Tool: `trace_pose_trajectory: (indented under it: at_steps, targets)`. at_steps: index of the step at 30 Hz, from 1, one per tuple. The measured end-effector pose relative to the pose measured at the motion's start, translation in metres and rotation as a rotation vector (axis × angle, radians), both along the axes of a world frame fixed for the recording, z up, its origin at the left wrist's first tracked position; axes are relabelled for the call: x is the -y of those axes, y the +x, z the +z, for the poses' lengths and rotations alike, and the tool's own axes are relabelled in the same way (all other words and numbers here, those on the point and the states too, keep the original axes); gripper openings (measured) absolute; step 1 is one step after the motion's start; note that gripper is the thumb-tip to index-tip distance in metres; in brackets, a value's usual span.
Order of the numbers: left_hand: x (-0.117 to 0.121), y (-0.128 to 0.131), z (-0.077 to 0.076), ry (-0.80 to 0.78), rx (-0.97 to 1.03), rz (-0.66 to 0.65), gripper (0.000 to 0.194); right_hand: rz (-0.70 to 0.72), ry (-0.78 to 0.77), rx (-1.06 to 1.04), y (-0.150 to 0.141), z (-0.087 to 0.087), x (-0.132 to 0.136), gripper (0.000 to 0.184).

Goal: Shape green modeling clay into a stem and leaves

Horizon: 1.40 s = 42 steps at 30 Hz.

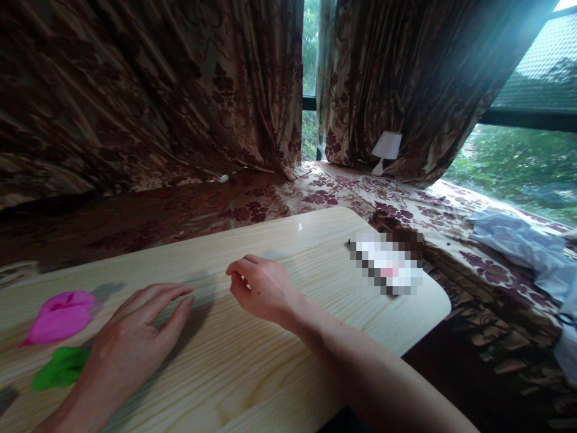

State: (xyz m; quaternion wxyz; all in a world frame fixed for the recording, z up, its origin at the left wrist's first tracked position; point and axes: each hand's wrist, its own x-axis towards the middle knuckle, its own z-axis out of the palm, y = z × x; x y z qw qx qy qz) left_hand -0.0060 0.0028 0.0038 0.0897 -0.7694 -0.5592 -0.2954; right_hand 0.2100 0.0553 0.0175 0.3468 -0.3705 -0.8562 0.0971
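My left hand [139,328] is held over the wooden table, fingers stretched forward and thumb apart, with nothing between them. Beside it on the left lies a soft, bright pink lump [63,317] with a pointed end. A smaller green lump [59,368] sits nearer to me, partly covered by my left wrist. To the right, my right hand [259,285] is turned inward over the middle of the table, its fingers curled towards the thumb. Whether it holds anything small is hidden by the fingers.
The pale wood-grain table [270,373] has rounded corners. A blurred-out flat object [385,264] lies near its right end. Beyond are patterned curtains [216,78], a flowered cover [324,195], a small white lamp [386,146] and a crumpled white cloth [518,240].
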Motion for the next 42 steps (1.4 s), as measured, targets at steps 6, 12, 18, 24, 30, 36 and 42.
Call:
trace_pose_trajectory:
  at_steps: [6, 12, 18, 24, 30, 36, 42]
  targets:
    - [-0.0004, -0.0012, -0.0022, -0.009, -0.002, 0.011, 0.021, 0.000, 0.002, 0.003, -0.0001, 0.0013, -0.0004, 0.023]
    - [-0.0004, -0.0012, -0.0017, -0.012, 0.006, 0.006, 0.021, -0.004, -0.002, 0.015, 0.0007, 0.0023, 0.0008, 0.023]
    - [-0.0004, 0.0005, -0.0002, 0.007, -0.009, 0.016, 0.022, 0.003, 0.003, 0.000, 0.0007, 0.0013, 0.0007, 0.022]
    - [-0.0014, -0.0021, -0.0024, -0.011, -0.012, -0.001, 0.023, 0.003, -0.001, 0.012, 0.0008, 0.0029, 0.0018, 0.022]
    - [-0.0007, -0.0001, -0.0024, -0.013, 0.010, 0.026, 0.019, 0.001, -0.003, 0.015, 0.0012, 0.0040, 0.0020, 0.022]
    - [0.0001, -0.0002, -0.0003, -0.035, 0.010, 0.033, 0.019, -0.002, -0.003, 0.023, 0.0007, 0.0043, 0.0025, 0.022]
    - [0.0003, 0.0022, -0.0024, -0.034, 0.039, 0.035, 0.020, -0.002, -0.003, 0.004, 0.0000, 0.0011, 0.0001, 0.023]
